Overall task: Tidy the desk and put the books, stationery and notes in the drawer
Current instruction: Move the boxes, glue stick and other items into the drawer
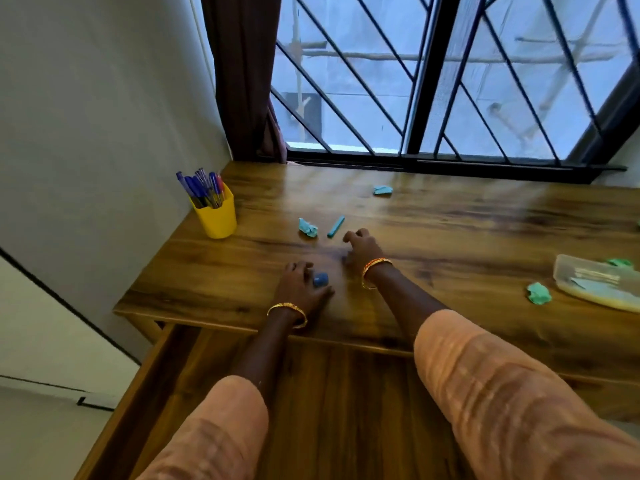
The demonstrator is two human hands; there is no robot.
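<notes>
My left hand (299, 287) rests on the wooden desk (450, 223) near its front edge and pinches a small blue crumpled note (320, 280) between thumb and fingers. My right hand (362, 249) hovers just beyond it with loosely curled fingers and holds nothing. Its fingertips are close to a rolled blue note (336, 226). A crumpled light-blue note (308, 227) lies left of that roll. Another one (382, 190) lies farther back near the window. The drawer (162, 372) stands pulled out below my arms.
A yellow cup (217, 218) full of blue pens stands at the desk's left back corner by the wall. At the right lie a green crumpled note (539, 293), a clear plastic pouch (595, 284) and another green scrap (620, 262). A barred window runs behind the desk.
</notes>
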